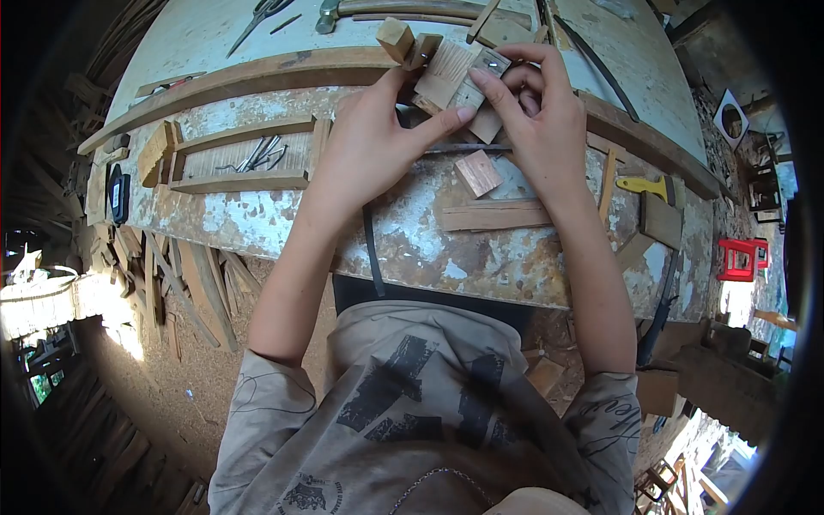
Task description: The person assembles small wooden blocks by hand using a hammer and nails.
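Note:
Both hands meet over the far middle of the worn workbench [403, 240]. My left hand [373, 137] has its fingers closed round the left side of a small wooden piece [446, 73], its thumb stretched along the near edge. On the right side, my right hand [536, 112] pinches a flat pale plate [487, 70] with a dark metal part against that wooden piece. Small wood blocks [396, 39] show just beyond my left hand. Below the hands a square wood block [478, 174] lies on the bench, near a flat wood strip [493, 215].
A wooden tray [240, 182] holding metal pieces is at left, beside a black object [118, 193]. A long wooden rail [232, 79] crosses the bench. Beyond it are a hammer [328, 15] and pliers [257, 21]. A yellow-handled tool [642, 184] lies at right.

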The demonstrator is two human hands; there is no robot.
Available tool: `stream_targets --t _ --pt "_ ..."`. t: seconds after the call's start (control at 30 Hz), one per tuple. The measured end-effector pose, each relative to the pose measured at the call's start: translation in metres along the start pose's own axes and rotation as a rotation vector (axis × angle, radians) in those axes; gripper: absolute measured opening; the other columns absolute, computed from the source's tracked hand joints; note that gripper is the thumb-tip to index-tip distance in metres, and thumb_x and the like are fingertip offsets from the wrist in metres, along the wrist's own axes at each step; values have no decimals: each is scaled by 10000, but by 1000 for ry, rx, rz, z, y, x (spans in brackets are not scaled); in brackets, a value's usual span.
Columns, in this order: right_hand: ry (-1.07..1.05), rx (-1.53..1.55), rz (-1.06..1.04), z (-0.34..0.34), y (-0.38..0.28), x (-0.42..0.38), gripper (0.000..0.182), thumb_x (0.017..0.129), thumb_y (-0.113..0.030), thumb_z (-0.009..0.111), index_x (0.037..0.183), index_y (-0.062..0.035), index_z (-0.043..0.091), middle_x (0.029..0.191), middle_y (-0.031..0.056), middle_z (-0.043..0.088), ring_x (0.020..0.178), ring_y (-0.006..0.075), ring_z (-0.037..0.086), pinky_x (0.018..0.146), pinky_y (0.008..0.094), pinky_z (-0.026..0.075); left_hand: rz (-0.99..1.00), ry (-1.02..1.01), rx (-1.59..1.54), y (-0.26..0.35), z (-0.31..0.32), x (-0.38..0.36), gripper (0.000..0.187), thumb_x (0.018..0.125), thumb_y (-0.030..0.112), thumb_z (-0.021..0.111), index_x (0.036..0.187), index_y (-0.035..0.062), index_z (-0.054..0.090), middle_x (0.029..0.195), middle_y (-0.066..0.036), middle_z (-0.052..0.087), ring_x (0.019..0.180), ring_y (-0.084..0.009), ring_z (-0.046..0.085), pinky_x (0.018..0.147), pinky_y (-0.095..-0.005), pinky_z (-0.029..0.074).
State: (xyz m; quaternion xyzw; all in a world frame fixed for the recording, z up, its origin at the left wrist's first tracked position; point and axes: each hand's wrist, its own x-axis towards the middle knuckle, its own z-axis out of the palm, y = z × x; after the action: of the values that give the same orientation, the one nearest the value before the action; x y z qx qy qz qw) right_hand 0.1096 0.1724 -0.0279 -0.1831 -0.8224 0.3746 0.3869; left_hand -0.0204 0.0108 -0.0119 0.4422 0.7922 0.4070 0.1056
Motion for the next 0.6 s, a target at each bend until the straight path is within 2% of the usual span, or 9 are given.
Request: stream_targets --t 0.1,0.6 --pt "-15 25 8 -1 -2 1 379 937 -311 826 1189 -89 650 769 50 730 661 151 652 633 310 492 -11 -7 -2 2 -1 0 793 881 519 841 1413 -32 634 1209 -195 763 1094 -247 740 951 -357 553" --pt "20 -10 -129 -3 9 -1 324 923 -255 828 1170 -94 696 810 27 682 758 143 661 689 311 515 13 9 3 -3 1 2 767 896 518 827 1395 -36 648 1174 -195 769 1081 -247 740 966 -371 548"
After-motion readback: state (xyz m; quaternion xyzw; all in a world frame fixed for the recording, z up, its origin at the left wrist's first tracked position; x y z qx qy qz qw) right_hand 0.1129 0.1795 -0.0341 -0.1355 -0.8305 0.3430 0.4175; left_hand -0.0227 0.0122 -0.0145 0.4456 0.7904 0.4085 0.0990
